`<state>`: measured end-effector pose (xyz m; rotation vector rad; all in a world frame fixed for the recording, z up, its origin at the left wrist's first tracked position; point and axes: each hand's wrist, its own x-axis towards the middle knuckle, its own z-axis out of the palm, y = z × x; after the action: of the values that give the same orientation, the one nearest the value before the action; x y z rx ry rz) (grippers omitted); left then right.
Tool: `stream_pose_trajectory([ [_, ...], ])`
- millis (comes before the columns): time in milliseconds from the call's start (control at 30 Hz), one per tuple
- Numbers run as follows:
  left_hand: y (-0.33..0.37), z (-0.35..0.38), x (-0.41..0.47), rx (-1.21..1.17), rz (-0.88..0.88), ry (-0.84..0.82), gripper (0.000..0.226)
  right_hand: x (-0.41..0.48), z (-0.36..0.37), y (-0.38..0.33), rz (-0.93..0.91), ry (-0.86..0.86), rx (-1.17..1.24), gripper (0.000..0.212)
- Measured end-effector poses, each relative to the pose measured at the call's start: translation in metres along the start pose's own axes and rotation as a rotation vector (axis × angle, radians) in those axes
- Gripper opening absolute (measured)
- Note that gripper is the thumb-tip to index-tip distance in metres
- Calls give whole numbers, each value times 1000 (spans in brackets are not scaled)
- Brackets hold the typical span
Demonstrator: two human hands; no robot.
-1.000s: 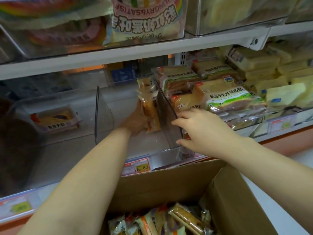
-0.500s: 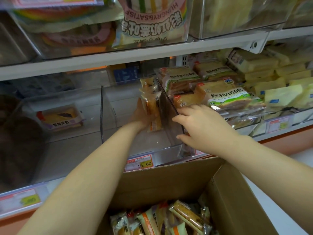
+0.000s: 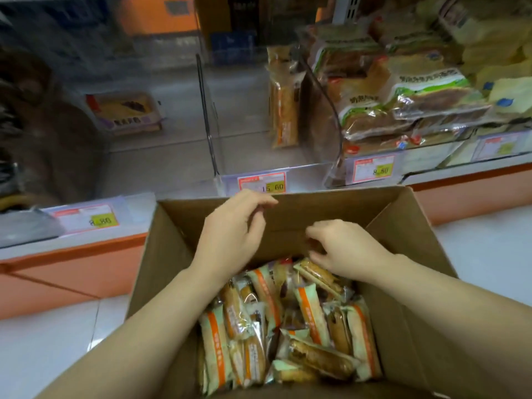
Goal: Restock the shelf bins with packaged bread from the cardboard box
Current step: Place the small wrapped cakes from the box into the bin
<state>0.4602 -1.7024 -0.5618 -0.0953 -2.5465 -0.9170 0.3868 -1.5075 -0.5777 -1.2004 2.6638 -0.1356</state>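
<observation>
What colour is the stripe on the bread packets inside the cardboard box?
Orange, along pale green plastic bread packets; head view shows it best.

Looks down into an open cardboard box (image 3: 403, 226) crammed with packaged bread (image 3: 288, 335). Finds the left hand (image 3: 233, 234) above the far end of the pile, fingers loosely curled, holding nothing. Finds the right hand (image 3: 342, 249) beside it, fingertips bent down at a packet, grip unclear. Beyond, sees a clear shelf bin (image 3: 244, 151) with upright packets (image 3: 283, 110) against its right wall and a price tag (image 3: 262, 182) in front.
</observation>
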Motion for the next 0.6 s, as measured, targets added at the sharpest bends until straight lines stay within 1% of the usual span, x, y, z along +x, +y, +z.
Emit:
stream_pose_trajectory([
  [67, -12, 5, -13, 53, -107, -106, 24, 8, 26, 6, 153, -231, 42, 27],
  [133, -19, 9, -24, 116, -213, -221, 27, 11, 52, 12, 304, -360, 133, 33],
  [200, -24, 13, -35, 172, -298, -320, 30, 10, 78, 20, 437, -409, 212, 41],
  [267, -28, 15, -42, 212, -336, -385, 31, 7, 102, 28, 521, -434, 222, 49],
  [367, -38, 17, -48, 261, -380, -455, 34, 7, 129, 37, 566, -494, 189, 63],
  [500, -43, 18, -46, 258, -423, -459, 35, 13, 139, 42, 582, -557, 190, 65],
  [600, -45, 19, -47, 274, -436, -486, 35, 15, 140, 44, 581, -587, 142, 76],
])
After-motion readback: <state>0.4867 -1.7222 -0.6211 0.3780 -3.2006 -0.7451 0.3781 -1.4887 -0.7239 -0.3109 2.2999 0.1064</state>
